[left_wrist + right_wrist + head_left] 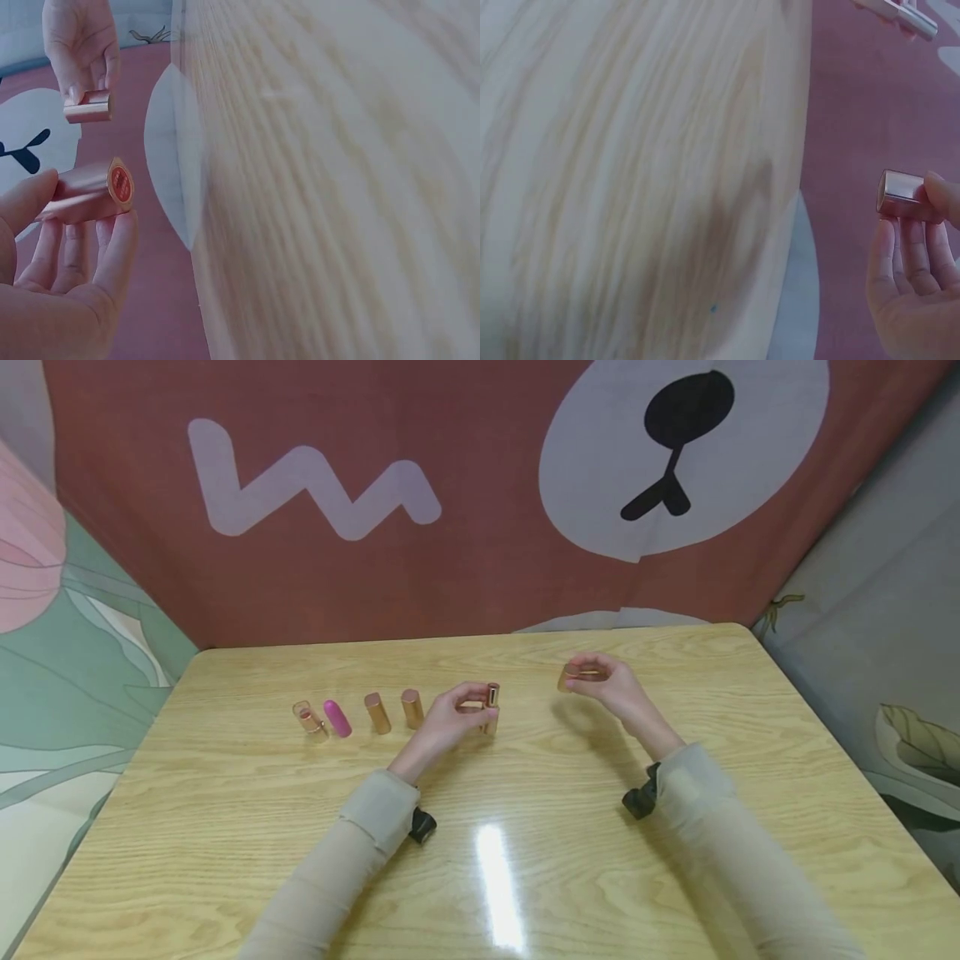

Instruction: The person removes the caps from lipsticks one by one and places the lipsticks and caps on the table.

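Four other tubes (377,713) sit left of my left hand (450,717), which pinches an uncapped lipstick (84,195); I cannot read its red label (121,184). My right hand (613,685) pinches a gold cap (902,186).

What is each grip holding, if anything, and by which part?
The left grip pinches a lipstick tube by the sides of its base; the right grip pinches a cap by its sides, near the upper end.

Red label (121,184) on lipstick tube (79,196), print unreadable
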A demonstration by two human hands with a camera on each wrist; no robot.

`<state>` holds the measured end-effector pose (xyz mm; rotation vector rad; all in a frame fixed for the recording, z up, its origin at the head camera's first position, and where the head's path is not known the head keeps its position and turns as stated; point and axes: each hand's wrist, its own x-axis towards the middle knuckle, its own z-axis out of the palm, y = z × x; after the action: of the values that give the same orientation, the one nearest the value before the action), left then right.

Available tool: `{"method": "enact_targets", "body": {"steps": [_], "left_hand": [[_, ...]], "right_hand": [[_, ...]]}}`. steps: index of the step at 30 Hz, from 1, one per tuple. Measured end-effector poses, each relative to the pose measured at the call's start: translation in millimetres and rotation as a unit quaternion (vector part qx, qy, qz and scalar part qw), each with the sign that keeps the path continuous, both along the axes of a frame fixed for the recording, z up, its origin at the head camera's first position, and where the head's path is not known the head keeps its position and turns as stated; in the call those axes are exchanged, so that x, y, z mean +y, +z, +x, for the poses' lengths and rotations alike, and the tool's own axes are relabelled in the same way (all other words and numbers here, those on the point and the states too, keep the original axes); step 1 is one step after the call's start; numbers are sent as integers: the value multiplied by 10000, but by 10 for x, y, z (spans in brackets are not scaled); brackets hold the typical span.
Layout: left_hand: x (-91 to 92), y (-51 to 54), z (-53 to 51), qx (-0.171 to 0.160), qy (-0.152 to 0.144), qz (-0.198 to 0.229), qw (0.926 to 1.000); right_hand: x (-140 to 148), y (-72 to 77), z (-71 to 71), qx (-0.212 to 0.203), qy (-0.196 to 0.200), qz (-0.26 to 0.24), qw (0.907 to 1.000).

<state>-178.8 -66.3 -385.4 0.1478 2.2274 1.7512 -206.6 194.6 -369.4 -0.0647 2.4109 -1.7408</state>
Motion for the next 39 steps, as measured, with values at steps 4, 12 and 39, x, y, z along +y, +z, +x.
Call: {"method": "enact_targets", "body": {"steps": [4, 12, 39], "left_hand": [[6, -15, -24, -93, 39, 10, 9999], [-5, -16, -38, -197, 111, 63, 9997], [13, -116, -109, -100, 146, -53, 9998]], "right_hand": [[50, -46, -19, 30, -21, 6, 10000], [108, -96, -28, 76, 16, 142, 9999], [273, -217, -45, -214, 120, 994, 9947]]}}
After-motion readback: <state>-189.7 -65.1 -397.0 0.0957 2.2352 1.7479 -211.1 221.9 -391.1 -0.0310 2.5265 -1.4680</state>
